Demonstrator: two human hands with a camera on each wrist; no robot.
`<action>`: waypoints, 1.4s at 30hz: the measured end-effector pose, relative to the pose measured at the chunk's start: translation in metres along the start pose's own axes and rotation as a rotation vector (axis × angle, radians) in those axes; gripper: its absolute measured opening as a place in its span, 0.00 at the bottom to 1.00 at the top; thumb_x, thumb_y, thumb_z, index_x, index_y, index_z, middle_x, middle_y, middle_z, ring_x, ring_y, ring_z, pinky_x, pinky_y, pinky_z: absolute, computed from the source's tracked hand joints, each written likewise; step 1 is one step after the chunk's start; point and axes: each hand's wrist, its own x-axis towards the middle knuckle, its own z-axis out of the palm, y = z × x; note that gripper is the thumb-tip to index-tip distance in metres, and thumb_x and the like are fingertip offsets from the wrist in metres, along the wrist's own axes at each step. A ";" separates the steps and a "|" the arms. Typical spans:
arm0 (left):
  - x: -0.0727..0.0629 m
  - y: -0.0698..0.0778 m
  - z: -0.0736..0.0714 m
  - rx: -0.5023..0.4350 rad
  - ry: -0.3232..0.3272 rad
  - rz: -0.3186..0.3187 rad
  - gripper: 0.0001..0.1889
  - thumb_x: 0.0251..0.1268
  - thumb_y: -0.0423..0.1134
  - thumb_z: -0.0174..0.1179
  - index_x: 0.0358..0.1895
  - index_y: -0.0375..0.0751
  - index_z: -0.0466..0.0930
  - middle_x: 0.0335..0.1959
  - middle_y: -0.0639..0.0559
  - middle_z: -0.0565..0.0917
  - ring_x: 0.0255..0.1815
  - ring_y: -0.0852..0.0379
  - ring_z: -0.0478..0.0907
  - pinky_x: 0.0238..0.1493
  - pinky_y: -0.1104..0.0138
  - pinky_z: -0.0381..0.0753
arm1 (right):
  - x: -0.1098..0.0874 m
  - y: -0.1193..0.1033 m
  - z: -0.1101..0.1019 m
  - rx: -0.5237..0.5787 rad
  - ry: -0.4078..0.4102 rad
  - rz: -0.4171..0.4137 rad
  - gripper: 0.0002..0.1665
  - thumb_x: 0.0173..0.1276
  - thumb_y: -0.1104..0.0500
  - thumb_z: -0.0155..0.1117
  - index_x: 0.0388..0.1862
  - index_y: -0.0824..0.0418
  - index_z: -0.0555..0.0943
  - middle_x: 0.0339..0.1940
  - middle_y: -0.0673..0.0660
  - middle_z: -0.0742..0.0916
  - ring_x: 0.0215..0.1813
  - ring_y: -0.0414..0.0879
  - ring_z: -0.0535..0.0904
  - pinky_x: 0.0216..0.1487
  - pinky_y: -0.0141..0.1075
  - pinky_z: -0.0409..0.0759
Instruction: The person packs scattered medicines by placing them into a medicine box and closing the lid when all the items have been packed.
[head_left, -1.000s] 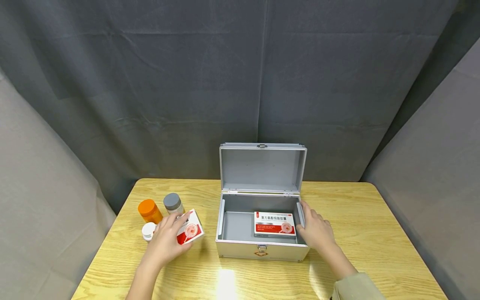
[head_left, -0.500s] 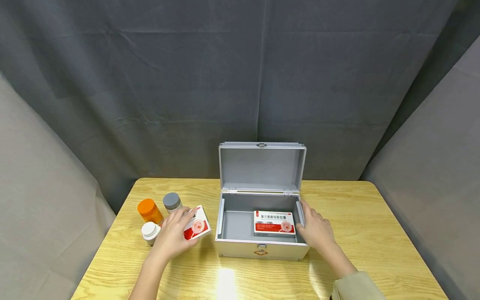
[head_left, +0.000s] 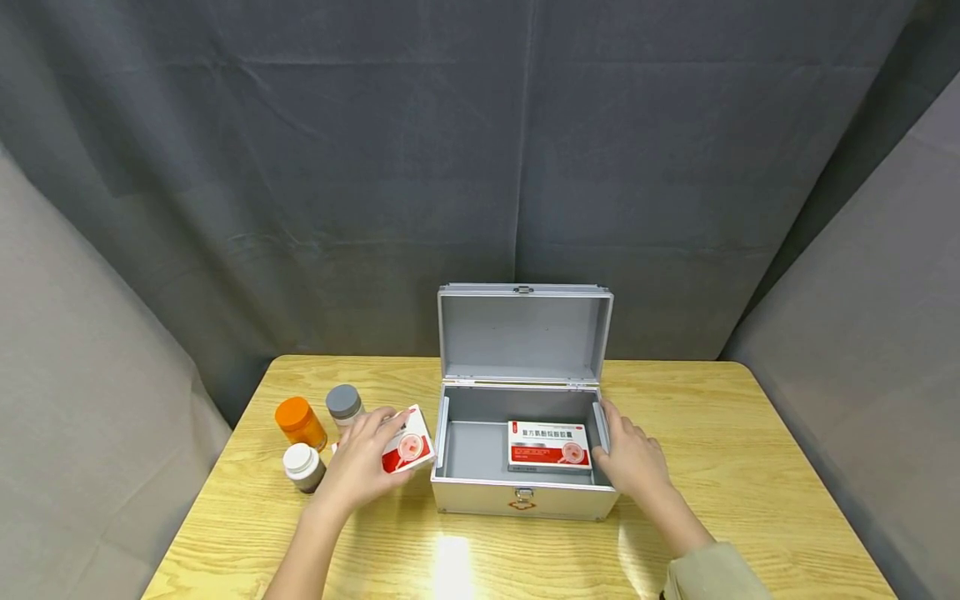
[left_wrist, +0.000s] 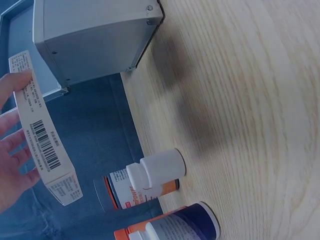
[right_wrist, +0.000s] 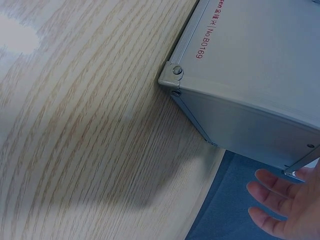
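My left hand (head_left: 360, 467) holds a red and white medicine box (head_left: 408, 446) just left of the open aluminium case (head_left: 487, 500). In the left wrist view the barcode side of that medicine box (left_wrist: 37, 107) faces the camera, raised above the table. Thumb and fingers are on opposite sides of it. Another medicine box (head_left: 549, 446), of matching print, lies inside the case toward its right end. At the case's right rim rests my right hand (head_left: 637, 462). The right wrist view shows several fingers (right_wrist: 272, 200) of it loosely extended, one right at the rim.
Left of the left hand stand a white bottle (head_left: 303, 467), an orange-capped bottle (head_left: 300, 422) and a grey-capped bottle (head_left: 345, 404). The case lid (head_left: 525, 337) is raised at the back. A grey curtain (head_left: 375, 208) hangs behind the wooden table (head_left: 720, 450).
My left hand has moved right with the medicine box, which is now close to the case's left wall. More of the white bottle shows. The right hand stays at the rim.
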 end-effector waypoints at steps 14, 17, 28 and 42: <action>0.015 0.013 0.002 -0.034 -0.006 0.021 0.40 0.38 0.50 0.70 0.63 0.53 0.68 0.56 0.48 0.72 0.58 0.47 0.66 0.59 0.47 0.62 | -0.001 -0.001 -0.002 0.008 -0.013 0.006 0.44 0.57 0.54 0.58 0.69 0.62 0.52 0.58 0.70 0.74 0.54 0.67 0.71 0.46 0.61 0.68; 0.020 0.016 0.003 -0.042 -0.009 0.039 0.40 0.38 0.50 0.69 0.63 0.51 0.69 0.56 0.48 0.71 0.58 0.47 0.66 0.58 0.48 0.63 | -0.002 -0.002 -0.003 0.006 -0.016 0.004 0.43 0.57 0.54 0.58 0.69 0.62 0.52 0.57 0.71 0.74 0.54 0.67 0.71 0.46 0.61 0.68; 0.032 0.030 0.006 -0.038 -0.039 0.085 0.39 0.40 0.50 0.68 0.63 0.50 0.68 0.57 0.47 0.71 0.57 0.46 0.66 0.59 0.51 0.63 | -0.001 -0.001 -0.003 0.008 -0.007 -0.004 0.43 0.57 0.55 0.59 0.69 0.62 0.52 0.58 0.70 0.74 0.54 0.67 0.72 0.45 0.60 0.69; 0.043 0.041 0.007 -0.008 -0.075 0.108 0.40 0.42 0.50 0.67 0.65 0.51 0.66 0.60 0.47 0.69 0.61 0.46 0.64 0.61 0.50 0.61 | 0.000 -0.001 -0.002 0.013 -0.010 0.001 0.44 0.57 0.55 0.58 0.69 0.62 0.52 0.58 0.70 0.74 0.54 0.67 0.72 0.46 0.61 0.68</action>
